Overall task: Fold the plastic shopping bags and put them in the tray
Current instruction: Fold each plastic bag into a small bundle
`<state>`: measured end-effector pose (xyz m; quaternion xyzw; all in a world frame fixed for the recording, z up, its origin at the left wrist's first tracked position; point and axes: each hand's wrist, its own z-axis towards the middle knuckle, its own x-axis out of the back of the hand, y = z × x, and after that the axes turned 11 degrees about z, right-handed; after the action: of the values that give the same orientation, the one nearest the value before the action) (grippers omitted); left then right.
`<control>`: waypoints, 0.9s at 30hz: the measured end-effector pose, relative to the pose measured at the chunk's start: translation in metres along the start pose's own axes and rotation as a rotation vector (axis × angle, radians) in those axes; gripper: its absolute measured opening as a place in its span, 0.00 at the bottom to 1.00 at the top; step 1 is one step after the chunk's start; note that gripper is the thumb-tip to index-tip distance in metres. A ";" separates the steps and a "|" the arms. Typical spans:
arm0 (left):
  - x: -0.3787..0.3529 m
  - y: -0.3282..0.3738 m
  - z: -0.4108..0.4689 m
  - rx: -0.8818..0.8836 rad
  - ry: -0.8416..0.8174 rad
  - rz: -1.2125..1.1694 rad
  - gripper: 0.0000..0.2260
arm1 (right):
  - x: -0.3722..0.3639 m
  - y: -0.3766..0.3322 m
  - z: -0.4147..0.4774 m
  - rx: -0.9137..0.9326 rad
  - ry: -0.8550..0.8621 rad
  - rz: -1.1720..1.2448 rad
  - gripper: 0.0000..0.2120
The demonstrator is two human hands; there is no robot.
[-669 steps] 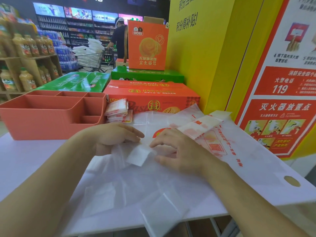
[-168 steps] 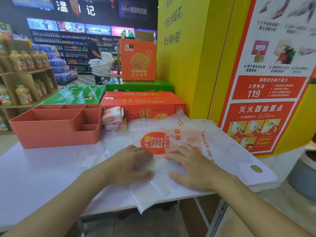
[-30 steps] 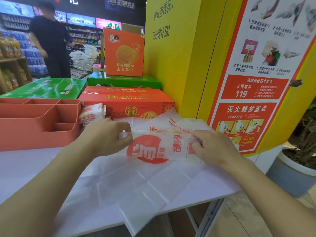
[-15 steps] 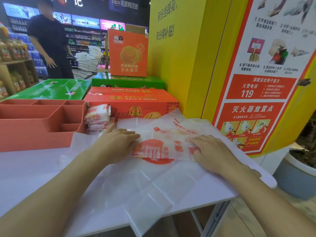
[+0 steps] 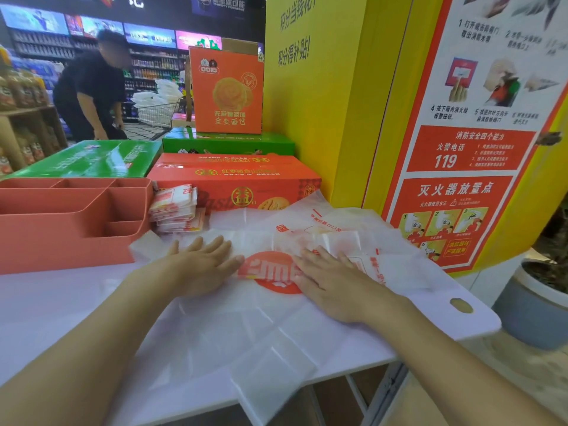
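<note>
- White translucent plastic shopping bag with round red logo [image 5: 270,272] lies spread on pale surface [image 5: 55,305], near corner hanging over front edge.
- Left hand [image 5: 199,265]: grip apart, fingers straight, pressing bag left of logo.
- Right hand [image 5: 332,284]: grip apart, flat on logo's right side.
- Coral plastic divided tray [image 5: 61,244] far left; stack of folded bags [image 5: 175,210] just beside it.

room to pass over the table [image 5: 46,302] left of the left hand [image 5: 199,265], up to the tray [image 5: 61,241] wall. tray compartments open from above. stack of folded bags [image 5: 175,210] just beside tray's right wall. orange box [image 5: 233,179] and yellow pillar [image 5: 322,118] close the far side. table's right edge open, grey pot [image 5: 528,312] standing beyond it.
</note>
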<state>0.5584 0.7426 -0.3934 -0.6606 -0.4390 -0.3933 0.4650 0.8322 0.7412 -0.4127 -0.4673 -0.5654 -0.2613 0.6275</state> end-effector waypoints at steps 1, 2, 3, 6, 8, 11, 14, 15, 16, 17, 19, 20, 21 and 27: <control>0.000 -0.001 -0.001 0.010 -0.030 0.013 0.25 | 0.001 0.002 0.000 -0.002 -0.010 -0.003 0.28; -0.001 -0.002 -0.001 0.027 -0.045 0.010 0.24 | 0.001 0.003 0.000 -0.005 -0.017 -0.007 0.28; -0.001 -0.001 -0.001 0.043 -0.034 0.003 0.25 | 0.002 0.003 -0.001 -0.007 -0.019 -0.009 0.28; 0.003 0.010 0.001 0.015 0.154 -0.074 0.28 | 0.003 -0.002 -0.001 0.004 -0.009 0.008 0.28; 0.004 0.026 0.000 -0.122 0.270 -0.116 0.27 | 0.001 -0.008 -0.001 0.030 0.006 0.024 0.27; 0.001 0.046 -0.002 -0.273 0.220 -0.144 0.25 | -0.003 -0.013 0.000 0.053 0.011 0.020 0.27; -0.003 0.048 -0.001 -0.263 0.149 -0.138 0.26 | -0.002 -0.006 0.000 0.027 -0.003 -0.001 0.27; -0.003 0.046 -0.001 -0.256 0.147 -0.135 0.26 | 0.000 -0.002 -0.002 0.013 -0.011 -0.009 0.27; -0.003 0.045 -0.002 -0.250 0.145 -0.139 0.26 | 0.001 0.004 -0.004 0.000 -0.020 -0.017 0.27; -0.003 0.045 -0.003 -0.243 0.138 -0.146 0.27 | 0.003 0.009 -0.007 -0.012 -0.026 -0.024 0.28; -0.002 0.045 -0.005 -0.222 0.103 -0.154 0.33 | 0.007 0.022 -0.014 -0.046 -0.034 -0.017 0.28; -0.002 0.044 -0.005 -0.204 0.092 -0.157 0.38 | 0.008 0.029 -0.017 -0.065 -0.033 -0.009 0.28; -0.002 0.042 -0.005 -0.180 0.084 -0.156 0.40 | 0.011 0.036 -0.021 -0.083 -0.029 -0.004 0.27; -0.001 0.035 -0.008 -0.123 0.074 -0.149 0.44 | 0.019 0.061 -0.038 -0.161 -0.028 0.005 0.29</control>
<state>0.5903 0.7283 -0.4017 -0.6386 -0.4442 -0.4772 0.4089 0.9067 0.7375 -0.4097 -0.5213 -0.5502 -0.2979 0.5803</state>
